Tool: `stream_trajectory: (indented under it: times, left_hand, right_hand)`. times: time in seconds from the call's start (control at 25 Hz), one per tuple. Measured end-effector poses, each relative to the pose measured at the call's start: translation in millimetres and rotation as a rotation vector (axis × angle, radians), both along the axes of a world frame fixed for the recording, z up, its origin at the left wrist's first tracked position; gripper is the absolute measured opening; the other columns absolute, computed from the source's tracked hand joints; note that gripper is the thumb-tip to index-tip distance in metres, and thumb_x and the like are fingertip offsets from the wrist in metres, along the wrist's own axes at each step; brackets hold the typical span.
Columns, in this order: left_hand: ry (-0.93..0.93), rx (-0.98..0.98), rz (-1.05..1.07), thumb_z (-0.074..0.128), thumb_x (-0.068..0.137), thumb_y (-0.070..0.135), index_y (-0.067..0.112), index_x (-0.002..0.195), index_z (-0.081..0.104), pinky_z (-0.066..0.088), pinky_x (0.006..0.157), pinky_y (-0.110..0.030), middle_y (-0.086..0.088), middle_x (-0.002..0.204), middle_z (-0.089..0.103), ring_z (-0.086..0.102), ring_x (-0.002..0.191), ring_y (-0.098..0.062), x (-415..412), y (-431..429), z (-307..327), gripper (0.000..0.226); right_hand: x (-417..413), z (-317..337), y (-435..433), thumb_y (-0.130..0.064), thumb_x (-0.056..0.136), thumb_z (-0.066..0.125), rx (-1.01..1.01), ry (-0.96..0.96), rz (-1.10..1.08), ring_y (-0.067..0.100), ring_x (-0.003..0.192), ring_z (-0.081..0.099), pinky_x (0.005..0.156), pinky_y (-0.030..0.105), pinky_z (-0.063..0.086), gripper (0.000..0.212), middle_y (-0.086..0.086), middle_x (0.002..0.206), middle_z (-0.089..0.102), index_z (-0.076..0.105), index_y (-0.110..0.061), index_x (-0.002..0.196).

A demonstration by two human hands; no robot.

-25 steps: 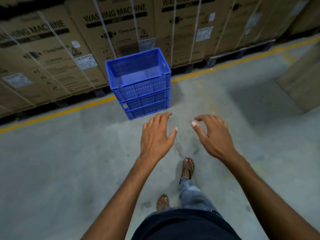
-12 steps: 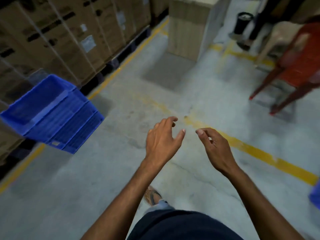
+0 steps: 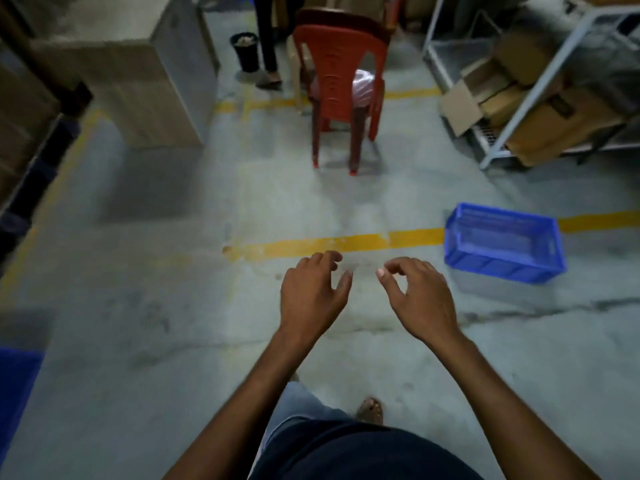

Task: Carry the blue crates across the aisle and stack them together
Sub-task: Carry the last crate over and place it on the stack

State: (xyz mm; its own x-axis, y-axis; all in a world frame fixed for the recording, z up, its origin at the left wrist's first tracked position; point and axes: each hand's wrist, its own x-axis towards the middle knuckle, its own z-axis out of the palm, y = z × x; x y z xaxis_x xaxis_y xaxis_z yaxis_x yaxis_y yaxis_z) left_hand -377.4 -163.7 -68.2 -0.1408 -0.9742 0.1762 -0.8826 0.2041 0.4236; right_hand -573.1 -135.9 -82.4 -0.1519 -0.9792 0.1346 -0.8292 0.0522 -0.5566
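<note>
Blue moulded-plastic crate (image 3: pixel 498 266): rectangular, open-topped, with latticed walls; it looks empty.
Location: on the grey concrete floor (image 3: pixel 173 341), ahead of and to the right of the right hand (image 3: pixel 420 299) and apart from it; it sits across the yellow painted floor line (image 3: pixel 329 242).
Left hand (image 3: pixel 310 299): empty, palm down, fingers loosely curled, level with the right hand.
Right hand: empty; thumb and forefinger bend toward each other with nothing between them.
Weight (judged): light, an easy two-handed lift, since nothing shows inside.
Stiffness (judged): rigid, with a thickened rim; unlikely to flex when raised by its ends.
Surface (judged): smooth plastic, a little slick; the lattice and the rim lip should give the fingers purchase.
Fragility (judged): low; tolerates firm setting-down when stacked.
Hold points: the two short end walls, just under the rim, one hand on each; a handle slot may be cut in the end farther from the right hand, but blur leaves that uncertain.
Other blue item (image 3: pixel 17 393): cropped at the frame edge, behind and far left of the left hand; too little shows to identify it.
Nearby: red plastic chair (image 3: pixel 341 74), well ahead of both hands; white metal rack (image 3: pixel 539 88), beyond the crate.
</note>
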Motion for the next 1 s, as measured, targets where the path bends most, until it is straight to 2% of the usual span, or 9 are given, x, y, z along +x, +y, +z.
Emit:
stream_trajectory:
  times: [0.12, 0.2, 0.28, 0.4, 0.68, 0.76, 0.8, 0.88, 1.0]
  left_hand:
    - [-0.213, -0.114, -0.250, 0.051, 0.093, 0.046, 0.026, 0.112, 0.063, 0.046, 0.073, -0.036, 0.007, 0.099, 0.070, 0.065, 0.092, -0.023, -74, -18, -13, 0.030]
    - [-0.309, -0.102, -0.371, 0.049, 0.093, 0.044, 0.024, 0.112, 0.062, 0.046, 0.073, -0.037, 0.003, 0.100, 0.069, 0.064, 0.092, -0.026, -122, -35, -23, 0.030]
    - [-0.324, -0.038, -0.438, 0.050, 0.092, 0.045, 0.025, 0.110, 0.062, 0.048, 0.074, -0.036, 0.003, 0.099, 0.070, 0.065, 0.093, -0.026, -169, -55, -33, 0.030]
    - [-0.231, 0.082, -0.473, 0.051, 0.090, 0.050, 0.028, 0.105, 0.064, 0.051, 0.070, -0.031, 0.007, 0.094, 0.072, 0.068, 0.090, -0.020, -244, -90, -49, 0.029]
    - [0.002, 0.356, -0.440, 0.052, 0.086, 0.049, 0.030, 0.092, 0.062, 0.052, 0.067, -0.028, 0.015, 0.086, 0.071, 0.067, 0.081, -0.009, -407, -187, -80, 0.022]
    - [0.154, 0.522, -0.387, 0.059, 0.082, 0.051, 0.030, 0.086, 0.066, 0.054, 0.069, -0.030, 0.014, 0.083, 0.072, 0.068, 0.078, -0.009, -453, -216, -86, 0.022]
    - [0.296, 0.638, -0.347, 0.064, 0.081, 0.049, 0.028, 0.081, 0.067, 0.056, 0.070, -0.033, 0.012, 0.081, 0.074, 0.069, 0.074, -0.010, -474, -229, -88, 0.021]
    - [0.526, 0.845, -0.276, 0.072, 0.082, 0.039, 0.022, 0.075, 0.068, 0.056, 0.064, -0.035, 0.003, 0.078, 0.076, 0.068, 0.065, -0.013, -514, -256, -92, 0.019]
    - [0.554, 0.919, -0.220, 0.071, 0.087, 0.037, 0.020, 0.075, 0.066, 0.042, 0.057, -0.024, -0.001, 0.077, 0.076, 0.064, 0.061, -0.010, -571, -295, -102, 0.021]
  right_hand:
    - [-72, -15, 10, -0.046, 0.094, 0.055, -0.025, 0.183, -0.143, 0.018, 0.095, 0.061, 0.084, 0.037, 0.041, 0.022, -0.011, 0.098, 0.068, 0.066, -0.028, 0.101]
    - [-116, -28, 9, -0.044, 0.092, 0.056, -0.003, 0.236, -0.229, 0.023, 0.092, 0.062, 0.081, 0.038, 0.042, 0.022, -0.006, 0.093, 0.069, 0.066, -0.025, 0.097]
    - [-159, -40, 3, -0.044, 0.091, 0.057, 0.035, 0.234, -0.311, 0.025, 0.091, 0.063, 0.079, 0.039, 0.042, 0.022, -0.003, 0.090, 0.070, 0.066, -0.023, 0.093]
    - [-227, -52, -17, -0.047, 0.091, 0.056, 0.095, 0.187, -0.428, 0.023, 0.092, 0.064, 0.079, 0.038, 0.043, 0.025, -0.005, 0.089, 0.071, 0.066, -0.024, 0.090]
    - [-362, -55, -88, -0.037, 0.090, 0.065, -0.069, -0.100, -0.662, 0.016, 0.081, 0.065, 0.077, 0.036, 0.050, 0.013, -0.011, 0.080, 0.068, 0.064, -0.026, 0.084]
    - [-404, -59, -115, -0.039, 0.089, 0.066, -0.031, -0.291, -0.758, 0.011, 0.080, 0.067, 0.077, 0.033, 0.052, 0.014, -0.011, 0.080, 0.070, 0.065, -0.026, 0.084]
    - [-426, -64, -127, -0.039, 0.087, 0.068, 0.013, -0.442, -0.789, 0.011, 0.080, 0.068, 0.079, 0.033, 0.054, 0.015, -0.009, 0.080, 0.072, 0.067, -0.025, 0.083]
    - [-473, -72, -150, -0.036, 0.083, 0.071, 0.082, -0.697, -0.820, 0.013, 0.081, 0.071, 0.085, 0.037, 0.056, 0.015, -0.005, 0.080, 0.075, 0.070, -0.022, 0.084]
    - [-544, -82, -188, -0.023, 0.085, 0.073, 0.169, -0.820, -0.789, 0.016, 0.079, 0.072, 0.077, 0.034, 0.053, 0.003, 0.000, 0.082, 0.076, 0.071, -0.022, 0.083]
